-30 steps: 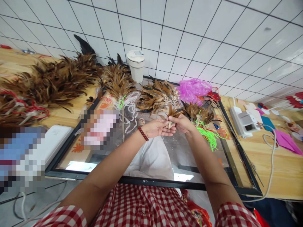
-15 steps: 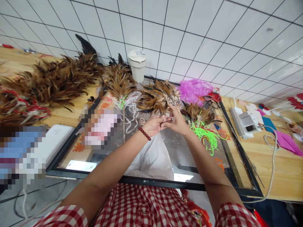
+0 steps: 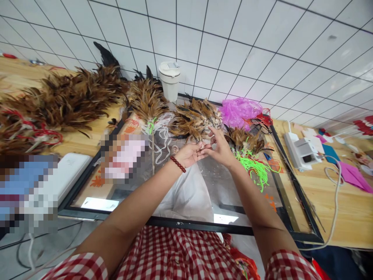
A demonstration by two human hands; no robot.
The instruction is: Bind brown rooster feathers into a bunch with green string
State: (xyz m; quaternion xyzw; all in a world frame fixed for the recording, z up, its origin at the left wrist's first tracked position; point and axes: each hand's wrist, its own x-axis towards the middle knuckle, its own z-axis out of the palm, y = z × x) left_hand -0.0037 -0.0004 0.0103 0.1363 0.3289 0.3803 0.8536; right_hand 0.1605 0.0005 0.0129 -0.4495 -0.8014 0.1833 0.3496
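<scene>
My left hand [image 3: 189, 153], wearing a dark red bead bracelet [image 3: 178, 164], is turned palm up over the glass-topped frame. Its thumb and fingers close on a tiny pale thing, too small to name. My right hand [image 3: 220, 147] meets it from the right, thumb reaching to the left fingertips. The right index finger stands raised, apart from the thumb. Just beyond both hands lies a heap of brown feathers [image 3: 194, 118]. A smaller feather bunch [image 3: 244, 139] with bright green strings [image 3: 255, 167] lies to the right of my right hand.
A feather bundle on a stick [image 3: 148, 97] lies left of the heap, beside white string [image 3: 160, 134]. A lidded cup [image 3: 169, 81] stands by the tiled wall. Purple plastic [image 3: 240, 111] lies behind right. A power strip [image 3: 298, 149] with a cable sits right of the black frame [image 3: 201, 225].
My right index finger and thumb have spread a little farther apart, and the left fingers have straightened slightly. Both hands stay in nearly the same place.
</scene>
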